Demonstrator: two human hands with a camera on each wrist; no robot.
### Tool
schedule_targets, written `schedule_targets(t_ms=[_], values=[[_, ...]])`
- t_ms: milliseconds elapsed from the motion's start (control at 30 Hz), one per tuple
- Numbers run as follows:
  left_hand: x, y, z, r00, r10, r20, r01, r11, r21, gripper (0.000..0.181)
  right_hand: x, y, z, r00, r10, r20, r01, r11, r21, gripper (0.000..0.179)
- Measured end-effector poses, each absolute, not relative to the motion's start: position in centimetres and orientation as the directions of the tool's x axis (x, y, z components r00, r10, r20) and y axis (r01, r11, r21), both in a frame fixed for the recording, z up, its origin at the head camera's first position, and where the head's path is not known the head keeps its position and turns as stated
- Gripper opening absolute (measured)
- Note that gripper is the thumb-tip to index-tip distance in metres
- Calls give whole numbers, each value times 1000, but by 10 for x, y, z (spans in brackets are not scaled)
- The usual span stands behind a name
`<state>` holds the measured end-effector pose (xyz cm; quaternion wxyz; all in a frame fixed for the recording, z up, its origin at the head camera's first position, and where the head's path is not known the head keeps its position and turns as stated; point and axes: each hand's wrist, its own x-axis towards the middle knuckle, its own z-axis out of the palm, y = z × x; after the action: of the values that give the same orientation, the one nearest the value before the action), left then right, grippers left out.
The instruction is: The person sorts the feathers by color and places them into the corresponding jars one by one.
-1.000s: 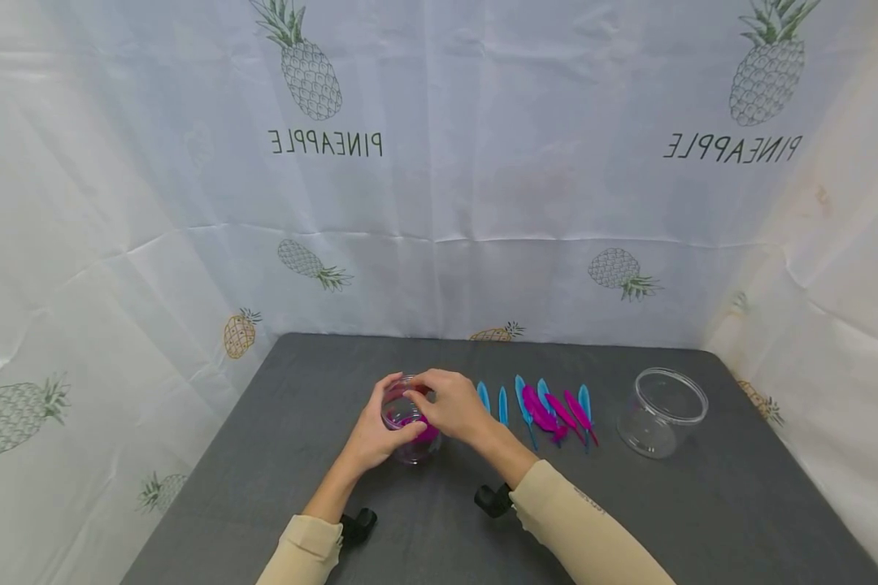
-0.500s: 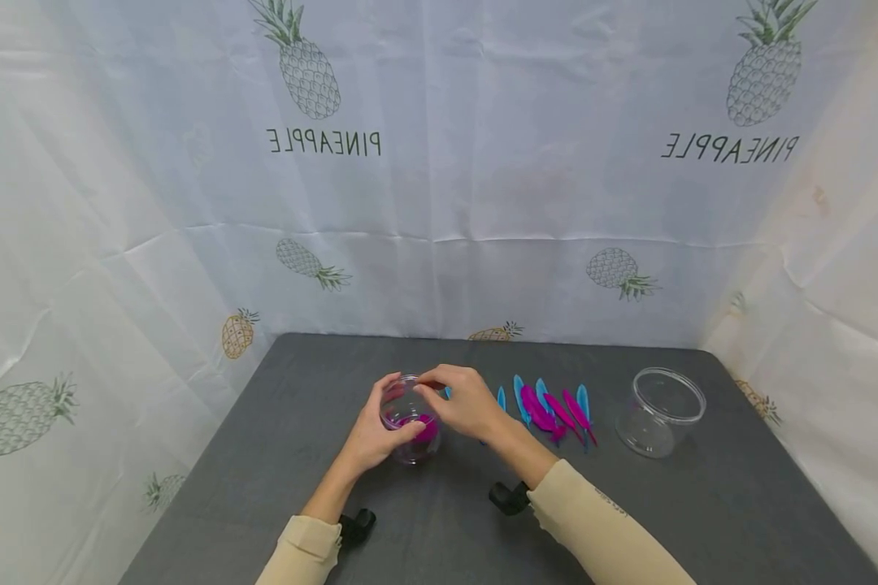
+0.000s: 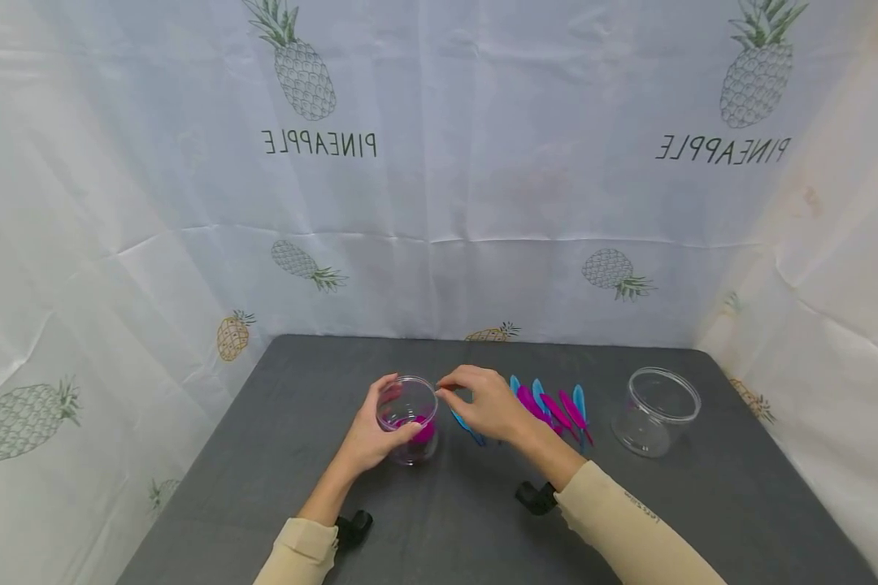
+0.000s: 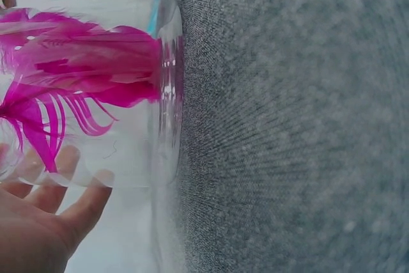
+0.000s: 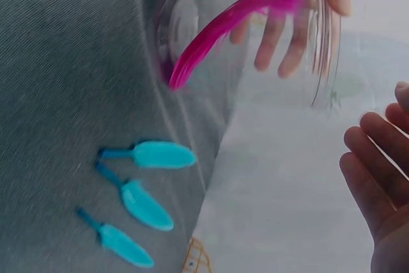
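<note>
In the head view my left hand (image 3: 373,431) grips a clear plastic jar (image 3: 410,457) standing upright on the table, fingers and thumb around its side. Magenta feathers (image 4: 96,62) lie inside it, bunched along one wall in the left wrist view. My right hand (image 3: 483,400) hovers just right of the jar's rim, and no object shows between its fingers. The right wrist view has that hand's fingers (image 5: 377,151) loosely bent beside the jar's mouth. Below them, blue feathers (image 5: 163,155) are spread on the dark tabletop.
Several magenta feathers (image 3: 558,416) and blue feathers lie right of my right hand, partly hidden behind it. A second clear jar (image 3: 647,435) stands further right on the dark grey table (image 3: 446,536). A white pineapple-print curtain (image 3: 439,187) surrounds the table at the back and sides.
My right hand has pulled back to the right from over the jar's mouth and now covers some of the feathers. The left hand keeps its grip on the jar in place.
</note>
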<state>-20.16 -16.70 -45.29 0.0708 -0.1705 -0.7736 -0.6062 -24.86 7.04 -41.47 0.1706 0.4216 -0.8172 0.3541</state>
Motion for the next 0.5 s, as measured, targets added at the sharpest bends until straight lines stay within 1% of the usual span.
schedule_targets(t_ms=[367, 500], values=[[-202, -167, -455, -943, 166, 288, 322, 245, 915, 88, -244, 99, -424, -644, -575, 504, -764, 470, -441, 14], [-203, -167, -456, -945, 161, 285, 319, 258, 912, 88, -242, 110, -428, -650, -569, 503, -760, 485, -434, 15]])
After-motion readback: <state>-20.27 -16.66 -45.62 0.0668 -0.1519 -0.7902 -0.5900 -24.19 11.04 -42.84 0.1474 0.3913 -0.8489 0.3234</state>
